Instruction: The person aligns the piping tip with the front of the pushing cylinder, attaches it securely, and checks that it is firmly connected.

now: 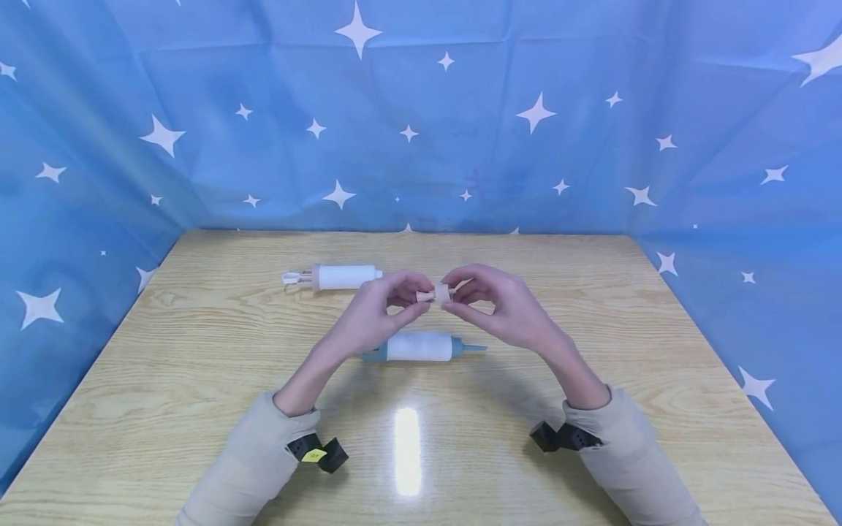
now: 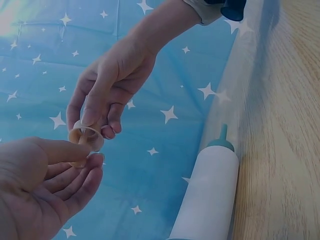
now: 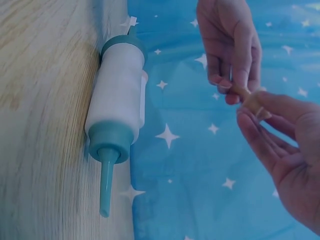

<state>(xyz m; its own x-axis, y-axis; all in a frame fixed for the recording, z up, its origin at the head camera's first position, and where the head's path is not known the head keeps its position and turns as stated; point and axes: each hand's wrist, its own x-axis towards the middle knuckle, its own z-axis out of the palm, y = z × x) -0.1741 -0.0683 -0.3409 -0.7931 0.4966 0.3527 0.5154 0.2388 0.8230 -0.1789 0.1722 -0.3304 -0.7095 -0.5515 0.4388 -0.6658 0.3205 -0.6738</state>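
My left hand [image 1: 387, 305] and right hand [image 1: 503, 305] meet in mid-air above the wooden table. Between their fingertips is a small pale beige cap [image 1: 443, 293], round and hollow, with a narrow beige stem piece [image 1: 425, 296] at its left side. The left thumb and fingers pinch the stem piece; the right ones pinch the cap. In the left wrist view the cap [image 2: 93, 139] looks translucent at its rim. Fingers partly hide both pieces, so I cannot tell whether they are joined.
A white bottle [image 1: 419, 347] with teal ends and a thin teal nozzle [image 1: 472, 348] lies on the table [image 1: 197, 365] below the hands. Behind the left hand lies another white bottle [image 1: 346, 277] with a pinkish-beige collar and prongs. A blue star-printed curtain [image 1: 421, 168] surrounds the back and sides.
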